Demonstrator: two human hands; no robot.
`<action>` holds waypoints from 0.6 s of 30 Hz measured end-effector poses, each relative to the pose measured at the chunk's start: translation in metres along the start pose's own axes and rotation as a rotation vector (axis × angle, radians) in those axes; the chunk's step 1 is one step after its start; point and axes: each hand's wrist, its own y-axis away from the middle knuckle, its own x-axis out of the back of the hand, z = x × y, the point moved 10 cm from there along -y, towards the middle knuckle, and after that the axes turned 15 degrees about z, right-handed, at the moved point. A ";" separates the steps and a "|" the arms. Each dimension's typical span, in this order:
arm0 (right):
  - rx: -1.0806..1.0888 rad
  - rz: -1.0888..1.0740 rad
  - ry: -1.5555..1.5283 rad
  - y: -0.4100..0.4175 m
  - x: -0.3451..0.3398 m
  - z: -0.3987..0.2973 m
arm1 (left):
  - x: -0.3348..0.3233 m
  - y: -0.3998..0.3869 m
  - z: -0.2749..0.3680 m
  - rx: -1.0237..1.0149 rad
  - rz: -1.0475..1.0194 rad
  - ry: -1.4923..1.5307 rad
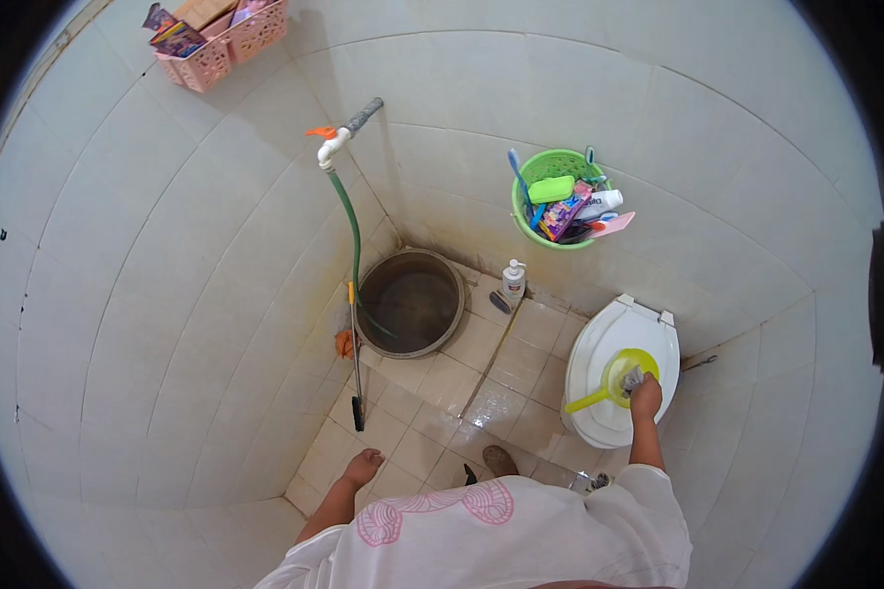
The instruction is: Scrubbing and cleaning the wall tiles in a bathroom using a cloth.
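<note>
My right hand [646, 397] grips a crumpled grey-white scrap [632, 378], perhaps cloth or scouring pad, over the bowl of a yellow-green water dipper [644, 358]. The dipper rests on the closed white lid of a toilet [589, 350], its handle pointing left. Low on the left, my left hand [363, 467] hangs above the tiled floor with its fingers curled together and nothing visible in them. Nearest to it is a long-handled brush [358, 414], leaning up beside a round water tub [460, 313]. Water stands in the tub.
A green hose [351, 213] runs from a wall tap [331, 147] into the tub. A green basket [528, 227] of toiletries and a pink basket [205, 68] hang on the walls. By the back wall stand a pump bottle [513, 278] and a small brush [500, 301]. The floor tiles [495, 405] shine wet.
</note>
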 end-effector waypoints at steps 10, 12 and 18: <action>0.509 -0.417 -0.258 0.152 0.001 -0.258 | 0.066 0.003 0.055 -0.300 0.117 0.413; 0.642 -0.519 -0.389 0.211 -0.006 -0.325 | 0.103 0.012 0.068 -0.390 0.171 0.383; 1.204 -0.674 -0.645 0.413 0.071 -0.526 | 0.224 0.047 0.034 -0.660 0.503 0.387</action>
